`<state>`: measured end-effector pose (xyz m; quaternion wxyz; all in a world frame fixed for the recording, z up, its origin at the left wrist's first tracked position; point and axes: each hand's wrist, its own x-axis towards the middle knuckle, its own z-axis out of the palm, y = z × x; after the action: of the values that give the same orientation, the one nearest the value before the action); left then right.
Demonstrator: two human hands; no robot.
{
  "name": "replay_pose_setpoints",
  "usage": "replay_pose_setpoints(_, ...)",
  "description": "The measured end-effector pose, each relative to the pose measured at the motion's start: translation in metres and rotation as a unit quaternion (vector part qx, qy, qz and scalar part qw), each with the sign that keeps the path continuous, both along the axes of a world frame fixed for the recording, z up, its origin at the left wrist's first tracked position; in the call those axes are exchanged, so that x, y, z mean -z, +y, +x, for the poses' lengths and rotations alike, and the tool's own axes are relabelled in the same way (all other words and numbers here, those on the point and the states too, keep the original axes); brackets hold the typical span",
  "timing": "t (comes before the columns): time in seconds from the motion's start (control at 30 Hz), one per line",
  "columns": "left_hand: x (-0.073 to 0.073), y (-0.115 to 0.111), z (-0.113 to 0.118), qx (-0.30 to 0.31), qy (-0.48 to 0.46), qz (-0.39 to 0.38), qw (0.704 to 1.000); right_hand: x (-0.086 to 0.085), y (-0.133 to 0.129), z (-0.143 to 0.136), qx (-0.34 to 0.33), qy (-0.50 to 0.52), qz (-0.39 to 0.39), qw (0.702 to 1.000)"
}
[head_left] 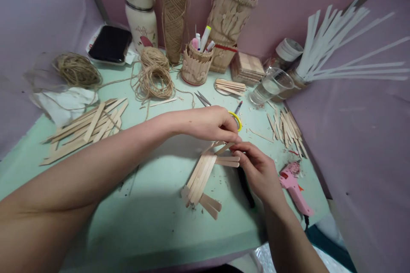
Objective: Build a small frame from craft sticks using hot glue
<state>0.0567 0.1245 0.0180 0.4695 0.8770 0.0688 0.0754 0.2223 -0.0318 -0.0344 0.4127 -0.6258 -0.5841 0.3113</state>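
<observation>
A small structure of flat wooden sticks (202,175) rests on the green table, with stick ends jutting out to its right at top and bottom. My left hand (218,123) reaches over its far end, fingers bent and tips pinched together near a slanting stick. Close beside them, the thumb and forefinger of my right hand (256,168) are closed at the same spot. Whatever lies between the fingertips of either hand is too small to make out. Scissors with a yellow handle (236,120) lie just behind my left hand, partly covered by it.
Loose sticks (92,126) are piled at left, and thinner ones (286,130) at right. A pink glue gun (296,187) lies beside my right forearm. Behind stand a water cup (268,87), twine coils (155,81), a pen holder (196,64) and a white bottle (141,21).
</observation>
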Motion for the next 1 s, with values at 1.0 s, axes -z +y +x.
replay_pose_setpoints(1.0, -0.024, 0.001, -0.020, 0.029, 0.108, 0.061, 0.992, -0.003, 0.014, -0.001, -0.096, -0.006, -0.015, 0.995)
